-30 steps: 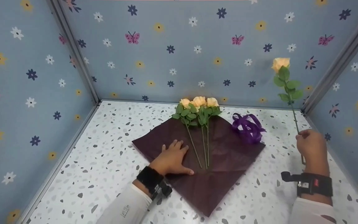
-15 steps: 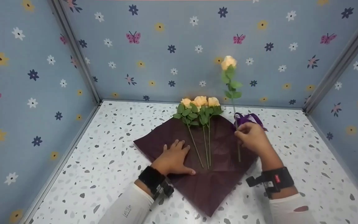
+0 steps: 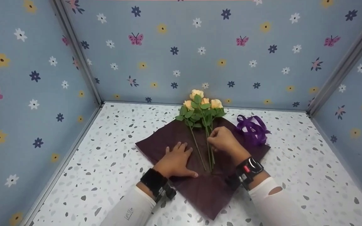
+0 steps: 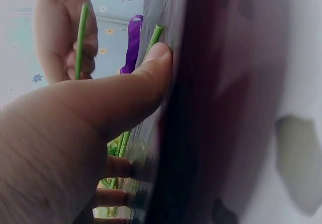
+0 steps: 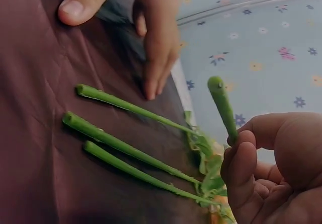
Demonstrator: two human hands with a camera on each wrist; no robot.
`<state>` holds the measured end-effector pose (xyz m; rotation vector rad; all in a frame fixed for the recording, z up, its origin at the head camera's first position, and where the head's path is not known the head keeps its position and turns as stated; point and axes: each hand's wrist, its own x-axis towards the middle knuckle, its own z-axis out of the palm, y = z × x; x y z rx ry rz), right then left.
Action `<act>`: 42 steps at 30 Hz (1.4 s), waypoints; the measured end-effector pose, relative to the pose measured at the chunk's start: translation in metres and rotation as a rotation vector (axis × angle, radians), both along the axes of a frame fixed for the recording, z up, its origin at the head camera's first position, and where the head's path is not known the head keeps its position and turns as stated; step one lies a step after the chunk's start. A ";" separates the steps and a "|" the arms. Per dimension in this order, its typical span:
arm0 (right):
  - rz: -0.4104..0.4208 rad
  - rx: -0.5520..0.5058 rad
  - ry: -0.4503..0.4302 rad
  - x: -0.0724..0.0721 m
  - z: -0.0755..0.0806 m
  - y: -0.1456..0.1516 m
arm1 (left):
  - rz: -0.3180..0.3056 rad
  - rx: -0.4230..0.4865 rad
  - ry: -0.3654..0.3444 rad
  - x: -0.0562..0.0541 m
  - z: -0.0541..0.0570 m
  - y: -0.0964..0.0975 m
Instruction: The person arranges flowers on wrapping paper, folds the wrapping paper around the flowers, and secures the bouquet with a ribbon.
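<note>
Dark maroon wrapping paper [image 3: 200,197] lies on the tabletop with a corner toward me. My left hand [image 3: 175,161] rests spread and flat on its left part. Three peach artificial roses [image 3: 216,104] lie on the paper, blossoms at the back corner, green stems toward me. My right hand [image 3: 224,140] pinches another rose [image 3: 196,93] by its stem, just over the lying ones. In the right wrist view the cut end of the held stem [image 5: 221,103] stands clear of the paper, apart from the three lying stems [image 5: 136,108].
A loose tangle of purple ribbon [image 3: 252,131] lies at the paper's right edge. Speckled white tabletop [image 3: 105,141] surrounds the paper. Blue walls [image 3: 181,37] printed with flowers and butterflies close the back and both sides.
My right hand has carried the held rose from the far right leftward, past the ribbon, and down over the other roses. My left hand has stayed on the paper.
</note>
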<state>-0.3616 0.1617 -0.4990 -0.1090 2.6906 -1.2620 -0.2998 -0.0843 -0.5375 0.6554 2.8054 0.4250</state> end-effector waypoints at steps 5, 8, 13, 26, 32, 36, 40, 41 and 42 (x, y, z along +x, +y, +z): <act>0.019 0.062 -0.014 -0.007 -0.009 -0.003 | -0.007 0.001 0.004 -0.002 0.002 0.005; 0.030 0.091 -0.022 -0.009 -0.014 -0.002 | -0.011 -0.005 0.005 -0.003 0.002 0.006; 0.061 0.133 -0.024 -0.010 -0.018 -0.002 | -0.009 -0.005 0.003 -0.005 0.002 0.008; 0.022 0.167 0.058 0.001 -0.014 0.061 | -0.016 0.004 -0.005 -0.005 0.000 0.010; 0.056 0.235 0.020 0.011 -0.013 0.095 | -0.007 -0.002 -0.029 -0.003 -0.001 0.006; 0.071 0.280 0.031 0.018 -0.010 0.112 | -0.005 0.007 -0.035 -0.002 -0.001 0.005; 0.105 0.325 0.054 0.021 -0.011 0.121 | -0.001 -0.005 -0.025 -0.002 0.001 0.003; 0.114 0.331 0.053 0.021 -0.011 0.123 | -0.001 -0.010 -0.022 -0.002 0.001 0.003; 0.121 0.335 0.049 0.021 -0.012 0.124 | -0.001 -0.014 -0.021 -0.003 0.001 0.003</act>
